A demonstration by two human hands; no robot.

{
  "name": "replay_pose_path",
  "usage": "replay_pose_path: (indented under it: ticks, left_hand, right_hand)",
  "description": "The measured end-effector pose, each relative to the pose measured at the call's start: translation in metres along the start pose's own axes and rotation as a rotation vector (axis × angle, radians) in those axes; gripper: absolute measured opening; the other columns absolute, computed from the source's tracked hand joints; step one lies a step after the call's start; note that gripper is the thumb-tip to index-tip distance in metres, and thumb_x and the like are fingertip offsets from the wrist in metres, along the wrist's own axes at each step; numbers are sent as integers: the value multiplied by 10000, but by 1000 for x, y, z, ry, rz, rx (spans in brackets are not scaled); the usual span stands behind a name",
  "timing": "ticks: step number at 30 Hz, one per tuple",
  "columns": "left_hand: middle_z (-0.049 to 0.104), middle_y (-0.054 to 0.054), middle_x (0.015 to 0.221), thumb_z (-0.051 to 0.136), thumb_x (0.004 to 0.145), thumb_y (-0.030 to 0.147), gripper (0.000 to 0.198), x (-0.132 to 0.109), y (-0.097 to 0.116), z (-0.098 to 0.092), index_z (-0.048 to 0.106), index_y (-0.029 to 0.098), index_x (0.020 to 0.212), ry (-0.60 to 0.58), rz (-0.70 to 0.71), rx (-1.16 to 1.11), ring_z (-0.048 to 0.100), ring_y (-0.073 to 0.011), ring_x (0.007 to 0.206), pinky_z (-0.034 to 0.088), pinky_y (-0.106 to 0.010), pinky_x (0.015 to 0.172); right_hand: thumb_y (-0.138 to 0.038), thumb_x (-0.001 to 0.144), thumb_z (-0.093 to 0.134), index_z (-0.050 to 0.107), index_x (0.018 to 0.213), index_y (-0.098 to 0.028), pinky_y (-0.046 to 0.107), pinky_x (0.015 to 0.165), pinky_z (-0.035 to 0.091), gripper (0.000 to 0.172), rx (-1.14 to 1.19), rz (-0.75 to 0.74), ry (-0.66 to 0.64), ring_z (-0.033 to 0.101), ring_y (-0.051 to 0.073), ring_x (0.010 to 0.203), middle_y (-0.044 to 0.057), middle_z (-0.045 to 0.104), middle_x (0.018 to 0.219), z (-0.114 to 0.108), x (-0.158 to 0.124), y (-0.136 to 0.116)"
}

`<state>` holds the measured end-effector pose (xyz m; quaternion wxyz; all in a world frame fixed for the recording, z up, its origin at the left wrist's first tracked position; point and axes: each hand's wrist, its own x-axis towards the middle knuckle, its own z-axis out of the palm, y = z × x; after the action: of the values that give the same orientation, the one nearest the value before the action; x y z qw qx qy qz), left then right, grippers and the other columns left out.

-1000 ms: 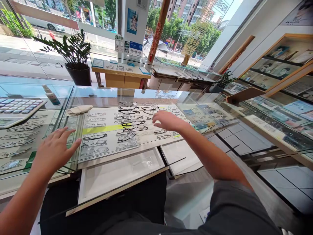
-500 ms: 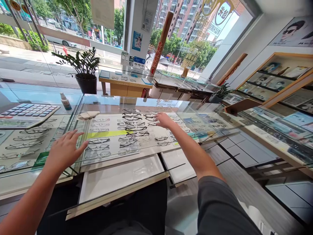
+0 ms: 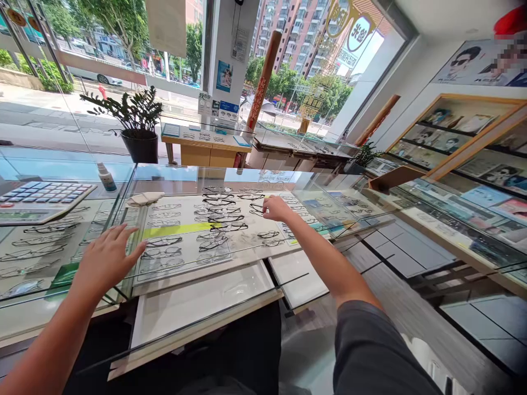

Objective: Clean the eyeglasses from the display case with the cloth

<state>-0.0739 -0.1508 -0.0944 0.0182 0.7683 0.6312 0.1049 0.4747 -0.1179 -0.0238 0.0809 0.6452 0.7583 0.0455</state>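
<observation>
My right hand (image 3: 275,209) reaches over the display case, its fingertips pinched at the end of a pair of dark-framed eyeglasses (image 3: 256,209). Whether that pair is lifted off the surface I cannot tell. Left of it runs a column of dark eyeglasses (image 3: 225,218), and a separate pair (image 3: 268,235) lies closer to me. My left hand (image 3: 106,257) is open, fingers spread, over the glass near the case's left divider. Beside it, thin-framed eyeglasses (image 3: 163,252) lie in rows by a yellow-green strip (image 3: 177,229).
A calculator (image 3: 45,198), a spray bottle (image 3: 106,176) and a folded cloth (image 3: 145,198) are on the glass top at left. A pulled-out white drawer (image 3: 197,307) juts toward me below the case. Beyond stands a potted plant (image 3: 140,144); another glass counter (image 3: 457,219) extends at right.
My right hand has moved slightly nearer, and its fingers have closed at the dark eyeglasses. My left hand stays spread at about the same place. The view has shifted a little.
</observation>
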Motion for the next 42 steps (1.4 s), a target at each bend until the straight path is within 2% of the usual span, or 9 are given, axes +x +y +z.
replay_pose_path:
  ticks: [9,16,20,24,27,30,32,38,42]
  left_hand:
    - [399,-239,1843,213,1115,677,900,0,1,-2,498,72,1715,-29,13,-6,346,-432,1729,337,-653,1375]
    - [390,-244,1845,180,1113,681,920,-2,3,-4,484,61,1721,-39,31,5,328,-445,1735,312,-666,1384]
    - [407,-254,1832,177,1108,697,936,-3,2,-4,492,58,1715,-22,42,-3,346,-454,1722,329,-671,1374]
    - [427,-261,1818,161,1098,714,964,-3,0,-2,500,47,1705,-4,45,-3,362,-456,1711,329,-678,1373]
    - [405,-252,1833,168,1091,733,974,-3,-2,-1,483,59,1719,-10,37,1,346,-448,1722,316,-679,1382]
    - [404,-245,1836,142,1084,749,998,-4,-3,-2,478,63,1725,-16,32,8,343,-447,1724,326,-683,1378]
    - [418,-246,1829,113,1075,756,1018,-4,-3,-3,498,62,1712,-14,30,14,357,-451,1717,341,-689,1368]
    - [480,-265,1783,103,1051,771,1052,-6,0,-8,552,51,1672,18,42,25,416,-467,1684,374,-683,1349]
    - [546,-291,1715,87,1041,766,1063,-11,1,-13,593,27,1614,52,52,32,483,-476,1632,396,-660,1340]
  right_hand:
    - [-155,914,719,863,968,-185,403,1039,468,156,21,108,-14,691,321,1194,127,831,1159,9,-43,10]
    - [-184,915,705,846,947,-199,380,1037,473,146,94,108,-52,711,302,1169,93,837,1120,-9,-101,22]
    - [-177,866,737,848,896,-225,342,957,512,124,205,30,-172,745,274,1105,64,843,1083,-18,-145,22]
    - [-160,837,749,859,890,-233,323,900,521,143,210,13,-358,762,277,1093,73,858,1096,-7,-169,15]
    - [-161,824,765,869,892,-233,301,829,505,144,132,36,-444,775,258,1019,68,869,1070,14,-170,10]
    - [-168,800,799,861,819,-227,295,770,483,88,82,50,-481,770,244,912,68,864,978,43,-162,8]
    - [-158,800,798,861,812,-223,298,774,480,92,35,54,-488,771,249,920,75,864,969,62,-155,8]
    - [-157,943,683,879,1022,-173,403,1058,483,211,-92,33,-339,702,343,1260,168,843,1229,103,-119,11]
    - [-143,983,631,863,1102,-130,458,1144,435,261,-124,-13,-222,635,370,1310,222,797,1298,123,-81,21]
